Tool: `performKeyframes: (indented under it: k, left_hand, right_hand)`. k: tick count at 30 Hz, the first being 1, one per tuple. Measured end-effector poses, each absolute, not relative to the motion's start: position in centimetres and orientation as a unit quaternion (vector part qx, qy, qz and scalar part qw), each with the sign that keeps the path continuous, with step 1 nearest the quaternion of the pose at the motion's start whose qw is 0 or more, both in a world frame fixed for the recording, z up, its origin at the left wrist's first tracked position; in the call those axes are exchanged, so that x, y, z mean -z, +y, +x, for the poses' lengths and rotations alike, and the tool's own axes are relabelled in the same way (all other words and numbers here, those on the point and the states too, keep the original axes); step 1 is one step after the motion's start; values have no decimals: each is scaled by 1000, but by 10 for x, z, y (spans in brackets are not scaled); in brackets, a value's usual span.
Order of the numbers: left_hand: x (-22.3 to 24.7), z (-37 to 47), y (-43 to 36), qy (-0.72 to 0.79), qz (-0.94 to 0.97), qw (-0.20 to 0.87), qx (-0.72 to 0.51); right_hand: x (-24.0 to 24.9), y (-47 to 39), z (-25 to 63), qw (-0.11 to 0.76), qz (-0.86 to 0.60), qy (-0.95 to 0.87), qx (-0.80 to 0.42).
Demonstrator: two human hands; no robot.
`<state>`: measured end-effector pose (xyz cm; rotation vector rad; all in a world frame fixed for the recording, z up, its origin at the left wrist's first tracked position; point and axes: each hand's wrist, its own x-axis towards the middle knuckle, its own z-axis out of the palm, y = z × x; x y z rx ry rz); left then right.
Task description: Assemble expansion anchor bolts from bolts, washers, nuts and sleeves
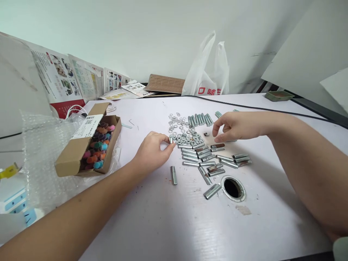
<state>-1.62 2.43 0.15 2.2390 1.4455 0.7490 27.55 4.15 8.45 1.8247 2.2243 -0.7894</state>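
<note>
My left hand [154,150] pinches a short, shiny metal sleeve [170,140] between thumb and forefinger, at the left edge of a pile of hex nuts [187,139]. Most of that piece is hidden by the fingers. My right hand [235,125] hovers at the right with thumb and forefinger apart and nothing visible between them. Just left of its fingertips lies a single nut [206,134]. Flat washers [175,121] are scattered behind the nuts. Several metal sleeves [190,158] lie in front of them, some with rusty patches. One sleeve [173,175] rests apart, nearer to me.
A row of metal sleeves [200,119] lies behind the nuts. On the left, an open cardboard box [67,159] of colourful caps stands by bubble wrap [46,156]. A round cable hole [233,188] opens at front right. A white plastic bag [208,72] and black cable [244,104] are behind.
</note>
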Motion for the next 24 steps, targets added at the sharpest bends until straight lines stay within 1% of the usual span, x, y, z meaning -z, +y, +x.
performKeyframes:
  k: [3,6,15,17,19,21,24]
  left_hand:
    - [-2,-16,24,520,796,171,-259]
    - [-2,-16,24,525,796,163,-254]
    - [-3,-16,23,522,800,157,-249]
    - [-3,-16,23,524,799,158,-249]
    - [-4,-15,23,524,798,162,-250]
    - [-4,-15,23,524,796,172,-252]
    - [-4,-16,23,524,790,194,-254]
  right_hand:
    - [-73,47,283,157,636,722,224]
    - [-65,52,288,185,624,716,251]
    - [-56,60,299,103,572,740,337]
    - [-61,58,298,60,560,744,360]
    - [-68,51,288,-12,553,737,388]
    - [-70,41,269,-108,535,716,435]
    - [-60,27,227,-268,478,666,507]
